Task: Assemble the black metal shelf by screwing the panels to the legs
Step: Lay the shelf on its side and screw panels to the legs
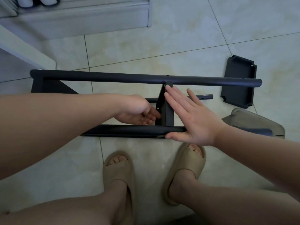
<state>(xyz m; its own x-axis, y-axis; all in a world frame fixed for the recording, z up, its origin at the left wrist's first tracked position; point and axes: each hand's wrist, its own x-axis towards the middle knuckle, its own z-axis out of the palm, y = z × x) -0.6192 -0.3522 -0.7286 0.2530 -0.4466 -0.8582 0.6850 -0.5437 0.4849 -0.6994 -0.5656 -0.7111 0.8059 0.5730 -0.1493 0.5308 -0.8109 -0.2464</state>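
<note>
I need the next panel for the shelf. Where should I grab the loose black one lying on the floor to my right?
Take the loose panel by the upturned rim of its near short edge, coming from your side with the right hand. It seems to lie flat, lip up, so fingers can hook it; the far leg crosses its middle, so the near end looks freer.

- Dimly and evenly lit, with a cool grey-green cast across the floor (pixel 178 46).
- Shadowed only faintly, in soft smudges on the tiles just beneath the far leg (pixel 129 77).
- Glinting in one thin streak along the lower edge of the near leg (pixel 129 130).
- Crushed to almost flat black on the metal parts, with little surface detail.
- Bowed by the wide lens, with grout lines (pixel 86 51) curving toward the frame edges.
- Slightly soft throughout, blurriest around the cabinet (pixel 81 21) at top left.
</note>
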